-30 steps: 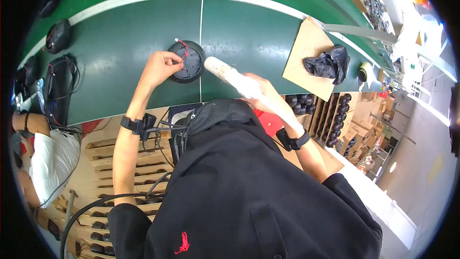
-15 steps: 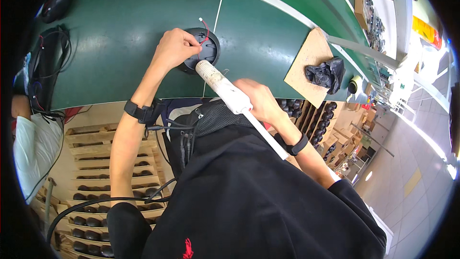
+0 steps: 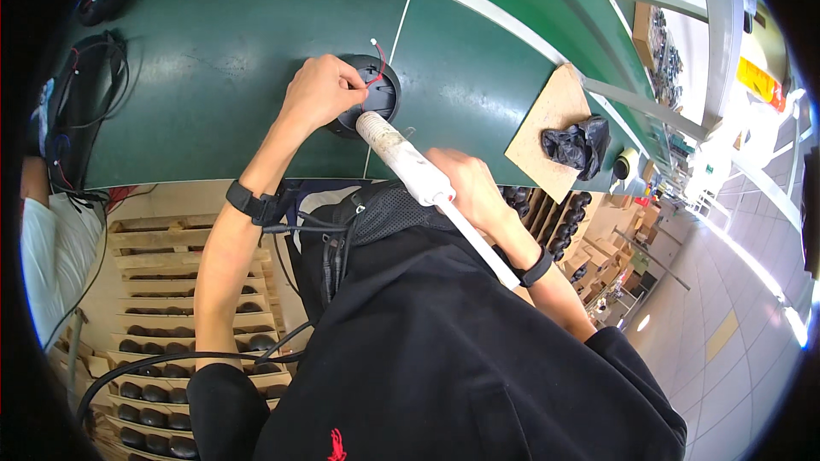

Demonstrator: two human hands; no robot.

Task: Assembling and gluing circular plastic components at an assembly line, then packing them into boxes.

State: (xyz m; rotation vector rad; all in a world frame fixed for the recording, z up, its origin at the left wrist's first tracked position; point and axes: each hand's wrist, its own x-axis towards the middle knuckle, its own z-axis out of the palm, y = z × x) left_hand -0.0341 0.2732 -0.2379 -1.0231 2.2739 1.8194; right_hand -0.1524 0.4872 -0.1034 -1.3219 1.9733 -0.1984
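White tubular tool (image 3: 398, 157), probably stiff and light, suits a barrel grip; its nose is over the near edge of the black dish (image 3: 386, 99). The right hand (image 3: 468, 189) curls around the tool, fingertips hidden; the left hand (image 3: 321, 92) pinches a thin, likely fragile red wire (image 3: 382, 59).

Left hand (image 3: 321, 96) has its fingers (image 3: 348, 76) kinda pinched together, right hand (image 3: 467, 183) is curled in a grip, both forearms (image 3: 222, 277) angled inward.

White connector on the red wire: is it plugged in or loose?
Loose: the white connector pokes past the round black part's rim, nothing plugged onto it; the left hand pinches the red wire.
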